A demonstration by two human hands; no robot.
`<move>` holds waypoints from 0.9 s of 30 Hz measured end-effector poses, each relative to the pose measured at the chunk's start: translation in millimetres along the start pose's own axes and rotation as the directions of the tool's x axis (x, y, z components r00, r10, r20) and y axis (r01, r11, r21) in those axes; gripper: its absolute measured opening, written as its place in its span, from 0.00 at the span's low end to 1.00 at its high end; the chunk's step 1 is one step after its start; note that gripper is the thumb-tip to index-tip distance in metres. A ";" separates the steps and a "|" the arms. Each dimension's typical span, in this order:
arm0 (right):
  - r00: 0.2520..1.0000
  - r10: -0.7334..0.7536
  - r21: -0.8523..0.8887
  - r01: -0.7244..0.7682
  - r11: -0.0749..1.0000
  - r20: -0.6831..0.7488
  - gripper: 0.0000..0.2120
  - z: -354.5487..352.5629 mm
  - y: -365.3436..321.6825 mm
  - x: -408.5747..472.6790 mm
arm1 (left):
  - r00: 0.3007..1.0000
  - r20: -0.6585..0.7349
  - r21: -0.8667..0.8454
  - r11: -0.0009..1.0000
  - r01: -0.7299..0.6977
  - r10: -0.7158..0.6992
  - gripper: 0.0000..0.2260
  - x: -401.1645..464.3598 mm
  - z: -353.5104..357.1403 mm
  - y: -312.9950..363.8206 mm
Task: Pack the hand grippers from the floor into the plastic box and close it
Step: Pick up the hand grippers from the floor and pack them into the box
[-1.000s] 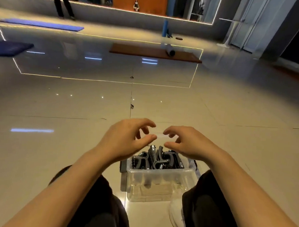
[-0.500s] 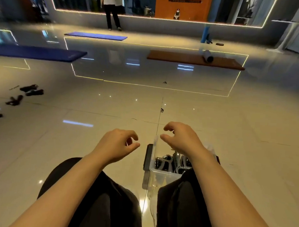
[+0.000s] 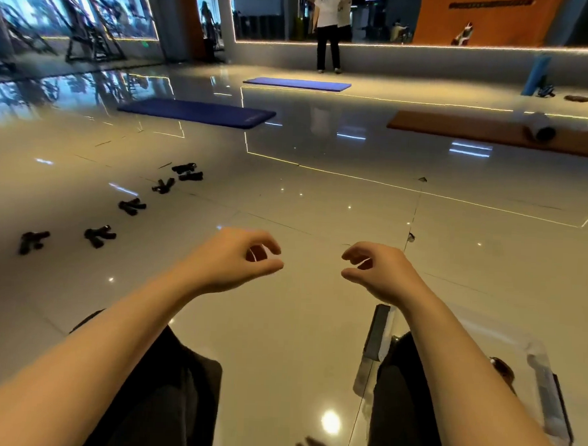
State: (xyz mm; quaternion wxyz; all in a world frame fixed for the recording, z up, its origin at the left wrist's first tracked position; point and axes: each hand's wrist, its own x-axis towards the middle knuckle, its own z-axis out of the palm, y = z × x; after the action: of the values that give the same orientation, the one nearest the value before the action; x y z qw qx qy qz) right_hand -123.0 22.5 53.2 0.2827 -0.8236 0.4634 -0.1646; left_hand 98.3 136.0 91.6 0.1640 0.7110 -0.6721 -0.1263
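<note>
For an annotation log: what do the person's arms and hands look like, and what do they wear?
Both forearms are bare with no sleeves showing. The left hand and right hand wear no gloves, rings or watch. Dark trousers cover the legs below.

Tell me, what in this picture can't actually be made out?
- Plastic box, head view: its contents are hidden by the right forearm and knee.
- Box's far right side: cut off near the frame edge, blurred.
- Hand grippers on the floor: too small and dark to show detail.
- Left hand and right hand: palms face away.
</note>
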 end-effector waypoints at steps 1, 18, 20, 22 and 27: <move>1.000 -0.010 0.000 0.010 1.000 0.008 0.13 10.4 -6.1 8.2 | 0.999 -0.041 -0.010 1.000 0.017 -0.017 0.12 -1.6 -6.4 -10.2; 0.777 -0.509 -0.018 0.554 0.833 0.371 0.15 151.2 -277.8 157.5 | 0.775 -0.490 -0.046 0.899 0.435 -0.400 0.11 -105.2 -83.9 -269.1; 0.774 -0.535 -0.019 0.574 0.819 0.339 0.14 167.0 -291.2 169.4 | 0.764 -0.479 -0.090 0.889 0.448 -0.433 0.09 -103.5 -90.2 -285.5; 0.784 -0.495 -0.074 0.557 0.827 0.376 0.15 188.5 -287.0 179.4 | 0.761 -0.457 -0.133 0.881 0.454 -0.461 0.08 -98.3 -93.8 -302.5; 0.862 -0.394 -0.130 0.451 0.883 0.319 0.15 221.8 -301.1 247.0 | 0.726 -0.426 -0.228 0.841 0.491 -0.540 0.07 -75.3 -101.6 -351.6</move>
State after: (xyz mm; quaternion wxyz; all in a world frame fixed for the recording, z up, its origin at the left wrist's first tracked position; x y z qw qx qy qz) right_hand 324.7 4.1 67.3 0.2186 -0.9443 0.2394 -0.0559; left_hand 455.5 232.6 39.7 0.3167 0.8690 -0.3796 -0.0225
